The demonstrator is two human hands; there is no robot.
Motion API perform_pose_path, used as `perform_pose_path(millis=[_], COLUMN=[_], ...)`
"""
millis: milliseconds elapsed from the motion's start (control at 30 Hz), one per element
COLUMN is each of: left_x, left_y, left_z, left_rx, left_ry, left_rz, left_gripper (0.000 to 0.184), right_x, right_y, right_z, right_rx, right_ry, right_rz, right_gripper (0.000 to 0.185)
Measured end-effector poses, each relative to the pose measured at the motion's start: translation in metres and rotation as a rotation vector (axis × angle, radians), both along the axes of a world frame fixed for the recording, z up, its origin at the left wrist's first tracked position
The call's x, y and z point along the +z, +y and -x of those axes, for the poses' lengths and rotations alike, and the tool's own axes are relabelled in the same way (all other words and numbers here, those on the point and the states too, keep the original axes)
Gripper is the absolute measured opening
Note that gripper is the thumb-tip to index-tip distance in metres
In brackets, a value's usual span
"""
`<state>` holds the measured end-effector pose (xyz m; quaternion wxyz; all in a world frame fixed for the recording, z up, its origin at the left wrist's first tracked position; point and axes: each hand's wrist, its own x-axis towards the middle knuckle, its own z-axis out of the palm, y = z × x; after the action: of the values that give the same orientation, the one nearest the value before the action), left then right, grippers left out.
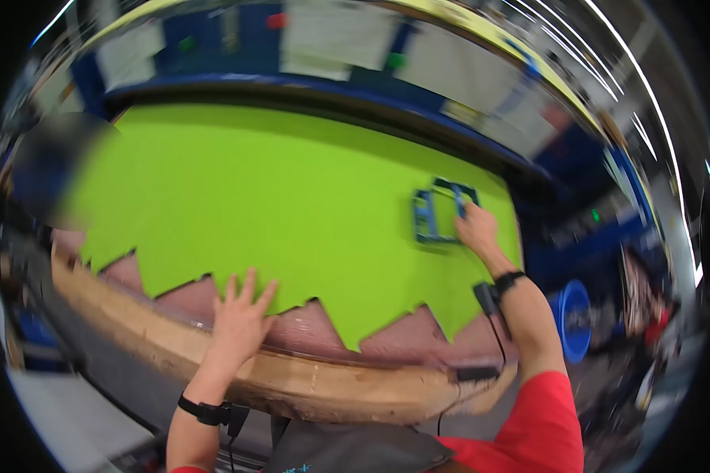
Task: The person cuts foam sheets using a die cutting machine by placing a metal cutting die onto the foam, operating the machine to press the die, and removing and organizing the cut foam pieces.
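Observation:
A bright green sheet (pixel 268 189) lies flat over a pinkish work board (pixel 315 329), its front edge cut into jagged notches. Fingers spread, my left hand (pixel 243 317) lies at that front edge, partly on the green material and partly over the board. On the right side of the sheet, my right hand (pixel 476 226) grips a blue and dark frame-shaped cutting die (pixel 426 217) by its right side. Green shows through the die's opening. Motion blur hides its finer details, and I cannot tell whether it rests on the sheet.
A thick wooden edge (pixel 315 384) runs along the front of the board. Behind the sheet stands a blue machine beam (pixel 237 83) with papers attached. A blue bin (pixel 573 322) is at the right. A blurred dark patch covers the far left.

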<state>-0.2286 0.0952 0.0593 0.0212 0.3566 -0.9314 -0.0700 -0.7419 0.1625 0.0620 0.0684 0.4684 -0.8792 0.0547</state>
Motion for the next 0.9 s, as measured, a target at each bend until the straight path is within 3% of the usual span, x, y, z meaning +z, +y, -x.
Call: perform_pose_path(millis=[67,267,467,500,533,567,633,767,900], left_x=[-0.001,-0.023,-0.032,-0.04,-0.005,-0.024,-0.081,-0.083,-0.081], left_y=[0.0,-0.003,-0.023,-0.026,-0.008,-0.016,-0.057,-0.001,0.078], left_z=[-0.001,-0.004,-0.003,-0.002,0.013,0.018,0.024,0.108,0.155], left_rx=[0.102,0.051,-0.029,-0.074,-0.142,-0.245,-0.621,-0.932,-1.011], left_ry=[-0.038,-0.086,-0.289,-0.199,-0.347,-0.337,0.17,0.169,0.371], left_rz=[-0.04,0.098,0.17,0.284,0.275,0.299,1.278,1.037,0.998], left_gripper=[0.065,0.067,0.072,0.068,0.051,0.051,0.059,0.057,0.055], right_x=[0.03,0.1,0.096,0.092,0.086,0.081,0.071,0.053,0.049], right_y=[0.023,0.18,0.35,0.379,0.404,0.433,0.486,0.575,0.647], right_z=[-0.027,-0.119,-0.24,-0.261,-0.285,-0.311,-0.362,-0.458,-0.552], right_rx=[-0.001,-0.055,-0.59,-0.693,-0.806,-0.91,-1.091,-1.474,-1.837], right_ry=[0.061,0.201,0.279,0.275,0.28,0.304,0.302,0.404,0.432], right_rz=[0.047,0.426,0.548,0.546,0.545,0.537,0.571,0.552,0.546], right_gripper=[0.026,0.03,0.032,0.031,0.03,0.03,0.03,0.038,0.034])
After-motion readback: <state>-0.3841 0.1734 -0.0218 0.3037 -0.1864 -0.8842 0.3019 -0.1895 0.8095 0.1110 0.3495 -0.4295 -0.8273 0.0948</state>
